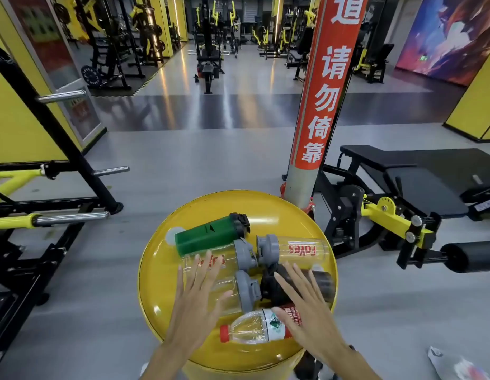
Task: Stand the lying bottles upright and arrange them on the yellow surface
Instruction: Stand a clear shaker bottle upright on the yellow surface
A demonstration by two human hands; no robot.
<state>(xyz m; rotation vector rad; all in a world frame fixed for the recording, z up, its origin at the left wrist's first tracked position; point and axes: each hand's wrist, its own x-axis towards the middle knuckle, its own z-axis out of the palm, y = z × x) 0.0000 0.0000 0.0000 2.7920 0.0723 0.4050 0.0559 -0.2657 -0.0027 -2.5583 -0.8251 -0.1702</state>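
All bottles lie on their sides on the round yellow surface (156, 283); none stands upright, so the task appears to be at its first step.

The left hand (196, 300) hovers over the left half, fingers (204, 266) spread and released, grasping nothing. It partly covers two clear shakers with grey lids: the far one (224, 260) and the near one (238, 294). Whether the palm touches them cannot be told. Behind these lies the green shaker (208, 237), its black lid pointing right.

The right hand (307, 315) hovers over the right half, fingers likewise spread and released. Beneath it lies the dark shaker (320, 283). The water bottle (255, 329), red-capped, lies at the near rim, its base end hidden under this hand. A third clear shaker (296, 249) lies at the far right, lid pointing left.

Next move, as a judgement: each hand must close around one body, tip it base-down, and set it on bare yellow area. Free area is limited and the bottles lie touching, so neighbours may roll.

Count: clear shakers, three; green shaker, one; dark shaker, one; water bottle, one. Total, six.
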